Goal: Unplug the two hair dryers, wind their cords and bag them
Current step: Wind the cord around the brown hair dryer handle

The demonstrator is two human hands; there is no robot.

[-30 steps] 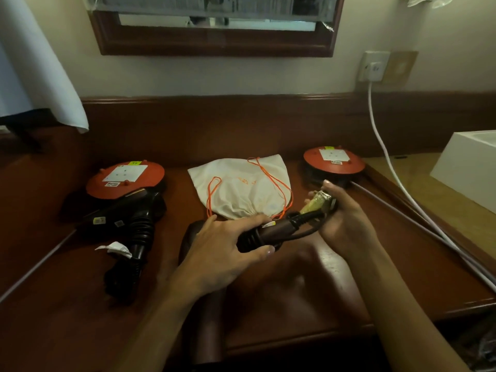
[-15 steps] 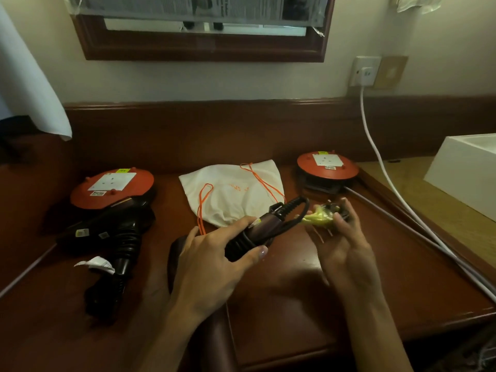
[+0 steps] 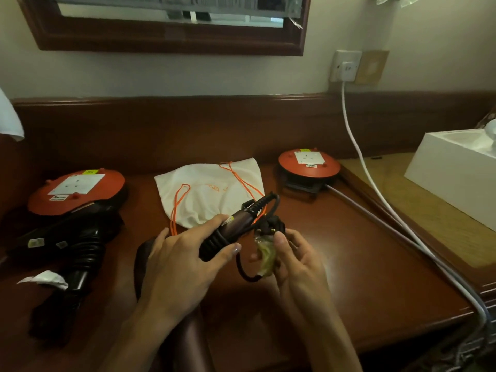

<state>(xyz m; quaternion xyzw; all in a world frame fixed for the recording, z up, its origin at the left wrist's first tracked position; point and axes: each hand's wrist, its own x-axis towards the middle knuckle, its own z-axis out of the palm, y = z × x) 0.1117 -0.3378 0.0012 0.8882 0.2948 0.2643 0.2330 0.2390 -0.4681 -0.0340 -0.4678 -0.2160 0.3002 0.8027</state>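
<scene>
Head view: left hand (image 3: 174,260) still grips dryer handle (image 3: 228,234); right hand (image 3: 298,260), lowered, pinches plug (image 3: 271,228).

A dark polished wooden desk (image 3: 362,264) with a raised back panel (image 3: 188,124) stands against a cream wall (image 3: 161,73), beneath what appears to be a wood-framed mirror (image 3: 171,36); a white wall socket (image 3: 346,66) sits to the right.

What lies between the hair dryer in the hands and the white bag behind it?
Nothing visible does. The left hand grips the hair dryer by its handle, the right hand holds its plug, and the white bag lies flat directly behind them.
</scene>
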